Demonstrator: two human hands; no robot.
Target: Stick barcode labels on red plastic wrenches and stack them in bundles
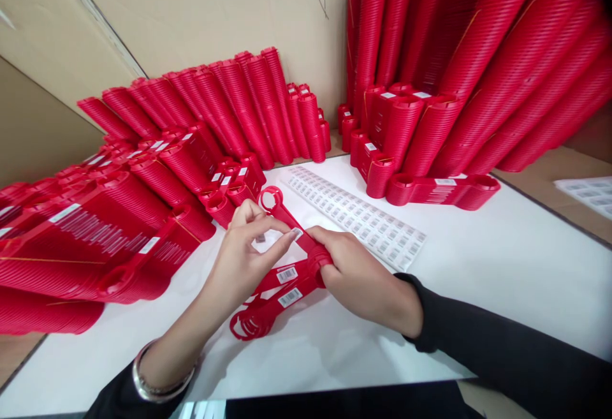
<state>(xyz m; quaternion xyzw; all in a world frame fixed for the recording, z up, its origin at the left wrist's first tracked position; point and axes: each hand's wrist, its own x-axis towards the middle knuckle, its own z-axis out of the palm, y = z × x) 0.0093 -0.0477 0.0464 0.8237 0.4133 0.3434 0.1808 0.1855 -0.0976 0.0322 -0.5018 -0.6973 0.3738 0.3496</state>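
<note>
My right hand (356, 272) grips several flat red plastic pieces with ring-shaped ends (255, 320); they fan out toward the left. Two of the fanned pieces carry white barcode stickers, and another piece (287, 218) points up and away. Over that piece, my left hand (246, 256) is closed in a pinch. A small white barcode sticker (297, 234) sits at the tips of its thumb and index finger, against the red surface. How firmly the sticker touches the piece I cannot tell.
A sheet of barcode stickers (354, 215) lies on the white table (502, 266) beyond my hands. Stacks of red pieces stand at the left (157, 215) and right (478, 87). One small stack (442, 191) lies behind the sheet. Another sticker sheet (590, 192) is at far right.
</note>
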